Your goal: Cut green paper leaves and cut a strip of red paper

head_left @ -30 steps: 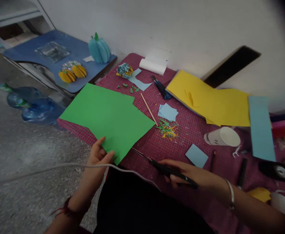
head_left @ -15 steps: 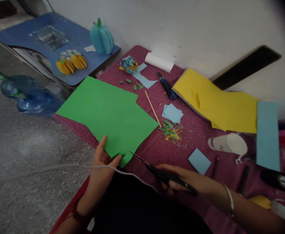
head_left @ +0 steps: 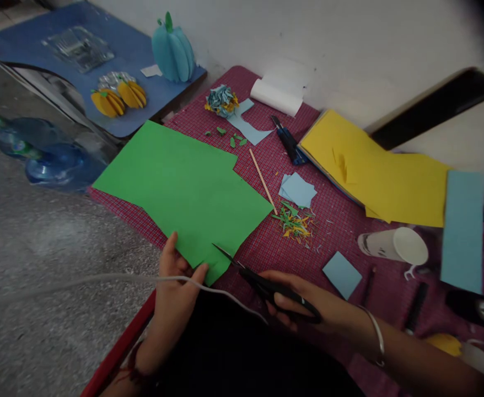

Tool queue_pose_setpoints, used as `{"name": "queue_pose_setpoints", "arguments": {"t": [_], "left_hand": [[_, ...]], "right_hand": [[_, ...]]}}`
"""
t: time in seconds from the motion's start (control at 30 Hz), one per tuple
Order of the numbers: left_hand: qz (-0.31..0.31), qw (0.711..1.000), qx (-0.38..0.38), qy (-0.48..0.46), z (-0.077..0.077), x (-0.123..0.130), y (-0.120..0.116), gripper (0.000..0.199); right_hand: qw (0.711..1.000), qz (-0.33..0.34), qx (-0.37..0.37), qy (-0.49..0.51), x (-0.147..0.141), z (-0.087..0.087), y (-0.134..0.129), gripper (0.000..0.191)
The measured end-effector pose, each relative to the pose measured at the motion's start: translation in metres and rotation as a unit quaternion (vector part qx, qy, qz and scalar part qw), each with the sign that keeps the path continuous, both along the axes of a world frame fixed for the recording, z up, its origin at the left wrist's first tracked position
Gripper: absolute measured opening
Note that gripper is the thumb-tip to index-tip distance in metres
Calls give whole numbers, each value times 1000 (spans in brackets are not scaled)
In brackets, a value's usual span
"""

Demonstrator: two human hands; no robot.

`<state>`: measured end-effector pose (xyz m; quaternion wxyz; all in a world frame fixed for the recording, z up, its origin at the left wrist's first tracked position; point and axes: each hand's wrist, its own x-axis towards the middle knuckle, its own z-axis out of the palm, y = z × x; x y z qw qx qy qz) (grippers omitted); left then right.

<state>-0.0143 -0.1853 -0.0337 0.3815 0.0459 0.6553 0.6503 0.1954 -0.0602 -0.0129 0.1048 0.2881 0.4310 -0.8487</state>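
Note:
A large sheet of green paper (head_left: 184, 182) with notched edges lies over the table's left side. My left hand (head_left: 179, 281) pinches its near edge, thumb on top and the other fingers partly hidden beneath. A short slit shows in the paper close to that thumb. In my right hand (head_left: 291, 298) is a pair of black-handled scissors (head_left: 262, 284), fingers wrapped round the handles. Their blades reach over the near right part of the sheet, pointing up and left. A thin white cord passes in front of my left hand.
Green and yellow paper scraps (head_left: 294, 220), blue paper pieces (head_left: 297, 189) and a wooden stick (head_left: 263, 182) lie beyond the sheet. Rightward are a paper cup (head_left: 382, 245), yellow paper (head_left: 407, 190) and a blue square (head_left: 342, 274). Paper pumpkins (head_left: 173, 52) stand on a blue table (head_left: 130, 41).
The scissors have moved up and left, so their blades now lie farther over the green paper. My left hand keeps its pinch. The whole view has shifted slightly.

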Motion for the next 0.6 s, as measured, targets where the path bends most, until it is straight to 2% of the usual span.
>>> {"name": "queue_pose_setpoints", "arguments": {"t": [0.13,0.2,0.27,0.4,0.5,0.6], "left_hand": [[64,993,14,-100,8,2,-11,38],[84,987,19,-134,11,-1,-14,32],[60,985,7,-159,12,-7,-12,29],[-34,969,-71,-235,16,-17,3,24],[-37,955,-130,-265,20,-18,14,17],[-34,954,-146,-259,21,-15,19,10]], "right_hand": [[1000,-1,1,-5,1,0,0,66],[1000,-5,0,-7,0,1,0,67],[1000,-17,-4,-16,-1,2,-1,67],[998,-38,-13,-41,-6,6,-4,67],[997,-49,-20,-50,-9,9,-5,66],[996,-60,-30,-62,-12,13,-4,63]]}}
